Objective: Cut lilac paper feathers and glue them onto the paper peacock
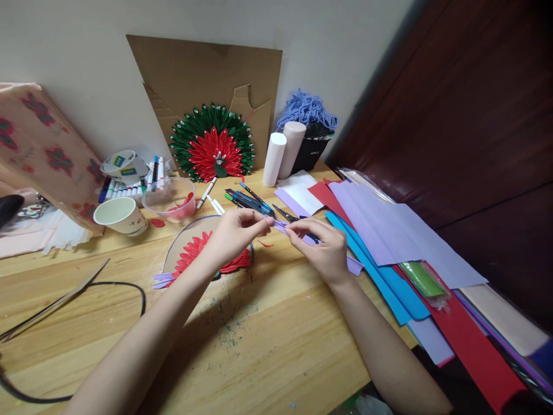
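Note:
Between my two hands, above the wooden table, is a small folded strip of purple paper (280, 225). My left hand (239, 233) pinches its left end with thumb and forefinger. At the other end, my right hand (322, 245) has its fingertips closed on the same strip. Below my left forearm lies a round cardboard disc (175, 249) with a blue edge. Red paper petals (190, 253) are on the disc, partly hidden by the arm, and purple petals (163, 280) stick out at its left. Scissors (285, 213) and pens (248, 199) lie just beyond my hands.
A green and red paper peacock (216, 144) on cardboard leans on the wall. A paper cup (121, 216) and a clear bowl (169, 199) stand at left, near a black cable (142, 300). Coloured paper sheets (380, 230) cover the right edge. White rolls (275, 158) stand behind.

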`<state>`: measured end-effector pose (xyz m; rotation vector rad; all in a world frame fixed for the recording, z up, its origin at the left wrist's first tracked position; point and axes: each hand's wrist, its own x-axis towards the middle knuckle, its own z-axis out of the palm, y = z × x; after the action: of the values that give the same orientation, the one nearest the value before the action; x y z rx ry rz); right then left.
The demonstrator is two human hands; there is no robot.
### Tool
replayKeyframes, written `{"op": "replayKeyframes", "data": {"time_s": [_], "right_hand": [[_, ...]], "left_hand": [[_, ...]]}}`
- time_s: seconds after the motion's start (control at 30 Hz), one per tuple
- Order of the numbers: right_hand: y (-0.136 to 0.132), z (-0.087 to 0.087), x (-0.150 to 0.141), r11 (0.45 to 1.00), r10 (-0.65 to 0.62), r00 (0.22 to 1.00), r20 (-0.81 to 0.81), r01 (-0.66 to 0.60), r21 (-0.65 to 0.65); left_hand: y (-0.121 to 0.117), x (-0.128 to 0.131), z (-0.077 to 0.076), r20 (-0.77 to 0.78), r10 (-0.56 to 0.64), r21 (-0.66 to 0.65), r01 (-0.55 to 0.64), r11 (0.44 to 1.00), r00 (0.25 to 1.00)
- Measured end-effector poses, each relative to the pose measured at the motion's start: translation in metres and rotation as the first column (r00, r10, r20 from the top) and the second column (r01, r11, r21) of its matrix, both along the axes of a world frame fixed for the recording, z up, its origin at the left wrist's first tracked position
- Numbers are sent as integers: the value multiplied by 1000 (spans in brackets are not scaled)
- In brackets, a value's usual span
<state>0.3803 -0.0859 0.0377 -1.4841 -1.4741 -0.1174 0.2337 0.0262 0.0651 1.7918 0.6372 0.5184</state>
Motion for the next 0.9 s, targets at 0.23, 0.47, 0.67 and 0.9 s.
{"op": "replayKeyframes", "data": {"time_s": [0.23,0.47,0.67,0.9], "right_hand": [[0,0,-3,1000,-10,999,-31,11,13],[0,0,-1,1000,-4,999,-40,4,-12],[0,0,-2,1000,17,999,-49,-18,-14],[-1,1,-2,1000,13,998,-58,-13,-10]], "left_hand": [[2,0,2,104,93,-71,-86,994,990],[2,-3,4,213,30,25,-36,999,977],[1,-6,3,163,-55,230,16,973,985],[2,-9,8,141,-70,428,3,904,988]]}}
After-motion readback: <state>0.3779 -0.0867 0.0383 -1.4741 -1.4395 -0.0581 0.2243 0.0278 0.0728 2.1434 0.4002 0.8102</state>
